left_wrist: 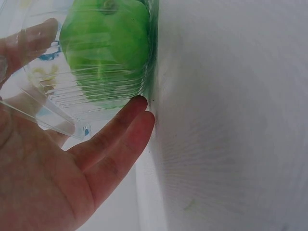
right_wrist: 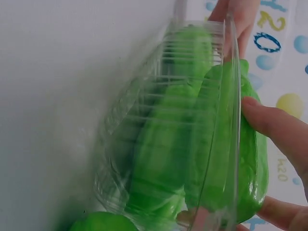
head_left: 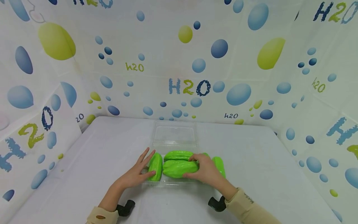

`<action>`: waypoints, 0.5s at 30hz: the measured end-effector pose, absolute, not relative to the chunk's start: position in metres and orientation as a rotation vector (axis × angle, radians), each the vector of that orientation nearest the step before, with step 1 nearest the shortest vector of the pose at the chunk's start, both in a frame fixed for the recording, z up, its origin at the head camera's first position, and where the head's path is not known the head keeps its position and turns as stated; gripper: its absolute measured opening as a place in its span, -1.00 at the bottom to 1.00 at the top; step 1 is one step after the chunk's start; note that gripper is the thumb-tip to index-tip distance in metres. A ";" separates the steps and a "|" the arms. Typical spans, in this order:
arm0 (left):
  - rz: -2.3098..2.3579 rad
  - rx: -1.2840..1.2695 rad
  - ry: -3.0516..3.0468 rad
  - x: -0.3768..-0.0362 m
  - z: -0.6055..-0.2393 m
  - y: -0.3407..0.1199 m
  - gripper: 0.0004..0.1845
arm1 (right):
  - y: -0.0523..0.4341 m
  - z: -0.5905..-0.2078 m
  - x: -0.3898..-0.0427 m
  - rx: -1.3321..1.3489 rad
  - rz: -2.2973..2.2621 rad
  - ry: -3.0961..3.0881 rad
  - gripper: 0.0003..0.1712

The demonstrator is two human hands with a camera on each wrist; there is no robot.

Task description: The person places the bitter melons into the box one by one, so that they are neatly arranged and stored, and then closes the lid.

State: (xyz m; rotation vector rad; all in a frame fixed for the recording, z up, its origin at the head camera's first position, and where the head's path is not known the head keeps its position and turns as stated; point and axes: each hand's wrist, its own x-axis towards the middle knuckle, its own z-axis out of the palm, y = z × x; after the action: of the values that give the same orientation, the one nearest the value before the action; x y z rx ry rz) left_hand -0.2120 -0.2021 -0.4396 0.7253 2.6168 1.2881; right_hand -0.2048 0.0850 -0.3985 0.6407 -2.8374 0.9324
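A clear plastic box [head_left: 170, 184] lies with its lid [head_left: 174, 133] folded back. My right hand [head_left: 208, 169] grips a glossy green grooved vegetable [head_left: 179, 169], possibly a chayote, between thumb and fingers; in the right wrist view this vegetable [right_wrist: 252, 159] stands partly above the box rim. Behind it in the box lies another green vegetable [head_left: 177, 155]. A third [head_left: 157, 166] lies at the left end. My left hand [head_left: 135, 174] spreads around that end, its thumb over this vegetable. In the left wrist view, straight fingers [left_wrist: 120, 154] touch the box's outer wall.
Another green vegetable [head_left: 219, 165] lies right of the box, beside my right hand; a further green piece [head_left: 206, 154] shows partly behind that hand. Black wrist devices [head_left: 126, 207] sit below both hands. A white cloth [head_left: 246, 149] covers the table, with a printed curtain [head_left: 167, 46] behind.
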 end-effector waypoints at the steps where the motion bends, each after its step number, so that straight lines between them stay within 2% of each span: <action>1: 1.288 0.723 2.615 -0.212 -0.439 -0.202 -0.19 | 0.084 -0.399 -0.204 0.647 0.917 -2.848 -0.36; 15: 1.291 0.733 2.613 -0.211 -0.438 -0.203 -0.20 | 0.077 -0.404 -0.199 0.700 0.676 -2.950 -0.37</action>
State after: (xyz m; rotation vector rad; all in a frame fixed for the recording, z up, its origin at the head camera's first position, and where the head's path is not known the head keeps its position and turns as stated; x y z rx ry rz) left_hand -0.2111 -0.2030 -0.4381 0.7327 2.6127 1.2913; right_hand -0.1994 0.0766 -0.4037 0.7002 -2.9497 0.6762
